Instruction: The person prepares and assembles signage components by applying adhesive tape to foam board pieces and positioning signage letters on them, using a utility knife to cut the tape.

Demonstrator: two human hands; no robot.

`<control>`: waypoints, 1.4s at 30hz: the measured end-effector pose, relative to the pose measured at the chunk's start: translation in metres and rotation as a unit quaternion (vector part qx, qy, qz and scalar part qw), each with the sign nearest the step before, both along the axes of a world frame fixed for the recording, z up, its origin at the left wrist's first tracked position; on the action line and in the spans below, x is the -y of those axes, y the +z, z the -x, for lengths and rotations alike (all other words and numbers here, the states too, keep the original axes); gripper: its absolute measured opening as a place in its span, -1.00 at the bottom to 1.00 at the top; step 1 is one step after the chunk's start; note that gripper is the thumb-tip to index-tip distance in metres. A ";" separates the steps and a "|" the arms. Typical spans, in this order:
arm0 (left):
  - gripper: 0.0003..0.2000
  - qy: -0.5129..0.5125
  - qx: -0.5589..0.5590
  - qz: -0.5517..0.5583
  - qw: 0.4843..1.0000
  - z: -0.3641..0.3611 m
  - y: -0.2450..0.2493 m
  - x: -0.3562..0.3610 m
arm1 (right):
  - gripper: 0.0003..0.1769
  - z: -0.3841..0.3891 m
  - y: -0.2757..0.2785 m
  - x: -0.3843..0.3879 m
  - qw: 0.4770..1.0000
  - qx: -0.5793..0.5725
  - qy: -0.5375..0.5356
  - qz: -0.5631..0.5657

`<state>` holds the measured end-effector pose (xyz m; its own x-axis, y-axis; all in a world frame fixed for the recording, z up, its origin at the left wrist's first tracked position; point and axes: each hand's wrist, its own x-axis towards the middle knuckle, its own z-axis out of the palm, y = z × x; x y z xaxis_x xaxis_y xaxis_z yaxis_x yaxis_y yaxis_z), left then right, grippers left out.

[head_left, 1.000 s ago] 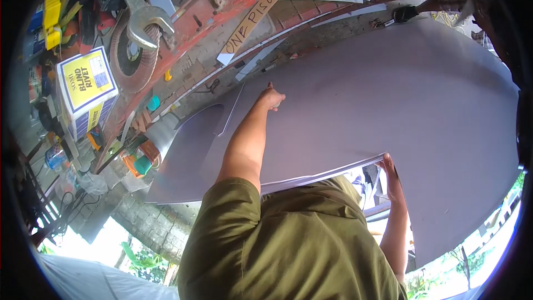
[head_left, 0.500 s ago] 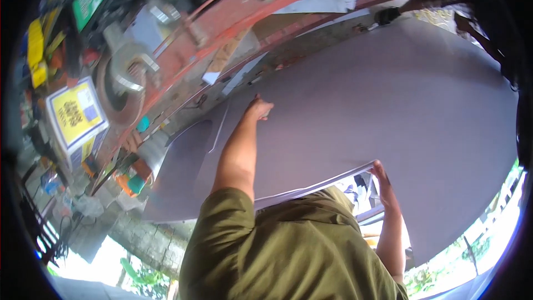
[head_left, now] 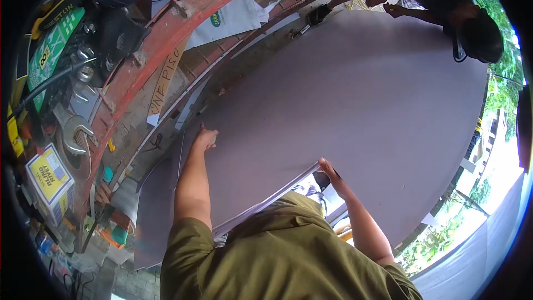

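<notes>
The big grey sheet (head_left: 344, 100) lies ahead of both hands. Its long axis runs from the lower left, by the person's chest, up and away to the upper right, where another person (head_left: 444, 0) bends over the far end. The left hand (head_left: 204, 139) reaches further out and rests on the top face close to the left edge. Its fingers are bunched, and I cannot tell whether they pinch anything. The right hand (head_left: 328, 169) is nearer the body, at the inner corner where the near edge turns. Its fingers are closed over that edge, and the thumb is hidden. Nearly all of the sheet lies beyond and to the right of the hands, so the right hand is closer to its bulk. A red frame (head_left: 166, 28) runs along the left side, just beside the sheet.
</notes>
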<state>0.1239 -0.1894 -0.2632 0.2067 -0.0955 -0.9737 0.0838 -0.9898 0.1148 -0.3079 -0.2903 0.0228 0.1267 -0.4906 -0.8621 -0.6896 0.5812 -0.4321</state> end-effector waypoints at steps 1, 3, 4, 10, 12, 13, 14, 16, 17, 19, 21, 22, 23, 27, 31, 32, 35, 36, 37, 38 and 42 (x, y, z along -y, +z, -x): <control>0.07 0.003 0.001 0.002 1.000 -0.001 0.003 -0.001 | -0.08 -0.001 0.002 0.001 1.000 0.011 -0.002 0.003; 0.06 -0.007 0.005 -0.001 1.000 0.000 0.009 -0.004 | -0.10 -0.008 0.005 0.002 0.999 0.028 -0.026 0.015; 0.06 -0.012 0.008 -0.002 1.000 0.001 0.012 -0.006 | -0.14 -0.014 0.007 0.001 0.998 0.034 -0.047 0.024; 0.03 -0.021 0.025 0.018 0.999 0.009 0.024 -0.024 | -0.06 -0.017 0.008 -0.002 0.997 0.013 -0.064 0.032; 0.02 -0.004 0.022 0.029 0.999 0.014 0.031 -0.034 | -0.01 -0.018 0.010 -0.002 0.998 0.010 -0.060 0.019; 0.01 0.005 0.023 0.036 0.999 0.015 0.036 -0.039 | 0.01 -0.019 0.012 -0.002 0.998 0.012 -0.063 0.016; 0.00 0.001 0.029 0.029 0.999 0.017 0.043 -0.045 | 0.04 -0.021 0.013 -0.001 0.998 0.015 -0.064 0.014; -0.03 -0.001 0.042 0.016 0.999 0.020 0.063 -0.053 | 0.06 -0.022 0.010 -0.003 0.996 0.031 -0.082 0.020; -0.05 -0.004 0.044 0.021 0.999 0.020 0.071 -0.058 | 0.07 -0.021 0.007 -0.005 0.995 0.038 -0.090 0.020; -0.08 -0.003 0.046 0.027 0.999 0.028 0.085 -0.073 | 0.06 -0.018 0.001 -0.003 0.996 0.053 -0.067 0.030; -0.10 -0.013 0.073 0.026 0.997 0.042 0.102 -0.090 | 0.05 -0.009 -0.002 -0.004 0.995 0.074 -0.052 0.036; -0.11 -0.022 0.088 0.025 0.996 0.045 0.113 -0.095 | 0.03 -0.007 -0.004 -0.004 0.994 0.092 -0.051 0.039; -0.11 -0.015 0.095 0.036 0.995 0.050 0.119 -0.103 | 0.02 -0.006 -0.007 -0.005 0.992 0.111 -0.052 0.041; -0.09 0.021 0.122 0.076 0.989 0.069 0.136 -0.140 | -0.01 0.008 -0.031 -0.010 0.985 0.158 -0.053 0.037; -0.07 0.042 0.117 0.095 0.988 0.063 0.140 -0.157 | 0.02 0.008 -0.027 -0.011 0.994 0.090 -0.064 0.026; -0.05 0.038 0.095 0.088 0.991 0.058 0.143 -0.157 | -0.05 0.000 -0.012 -0.007 0.992 0.105 -0.067 0.028; -0.01 -0.027 0.068 0.059 0.996 0.053 0.152 -0.131 | -0.24 0.006 -0.017 -0.002 0.983 0.170 -0.054 0.040; -0.01 -0.038 0.067 0.061 0.995 0.051 0.139 -0.126 | -0.30 0.008 -0.021 -0.001 0.979 0.193 -0.050 0.048; -0.01 -0.050 0.065 0.064 0.995 0.050 0.124 -0.122 | -0.35 0.004 -0.014 -0.001 0.977 0.196 -0.062 0.052; 0.00 -0.062 0.063 0.067 0.994 0.049 0.109 -0.117 | -0.41 0.000 -0.006 -0.001 0.976 0.199 -0.074 0.055; -0.01 -0.125 0.079 0.040 0.988 0.056 0.120 -0.078 | -0.49 0.006 -0.015 -0.005 0.975 0.181 -0.117 0.052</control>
<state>0.0682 -0.1119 -0.1430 0.3158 -0.2384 -0.9184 -0.1875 -0.9645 0.1859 -0.3135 -0.2853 0.0076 0.2878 -0.6254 -0.7253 -0.3347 0.6439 -0.6880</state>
